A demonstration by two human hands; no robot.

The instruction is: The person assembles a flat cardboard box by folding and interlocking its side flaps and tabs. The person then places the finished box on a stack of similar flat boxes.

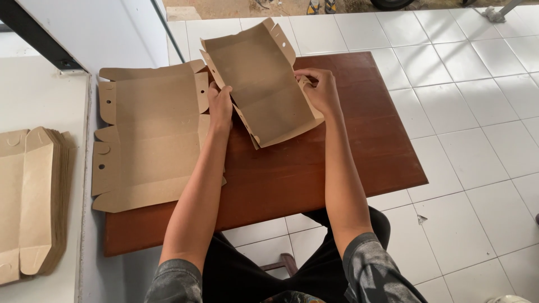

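A brown cardboard box blank (261, 78), partly folded with its side walls raised, is held over the reddish wooden table (359, 151). My left hand (220, 106) grips its left wall near the lower corner. My right hand (321, 90) grips the right wall, fingers curled over a tab at the edge. To the left of it, an unfolded flat blank (149, 134) with tabs and punched holes lies on the table, partly under my left forearm.
A stack of folded flat blanks (31, 202) lies on a white surface (39, 90) at the left. White floor tiles (471, 112) surround the table. A dark metal bar (33, 33) runs along the upper left.
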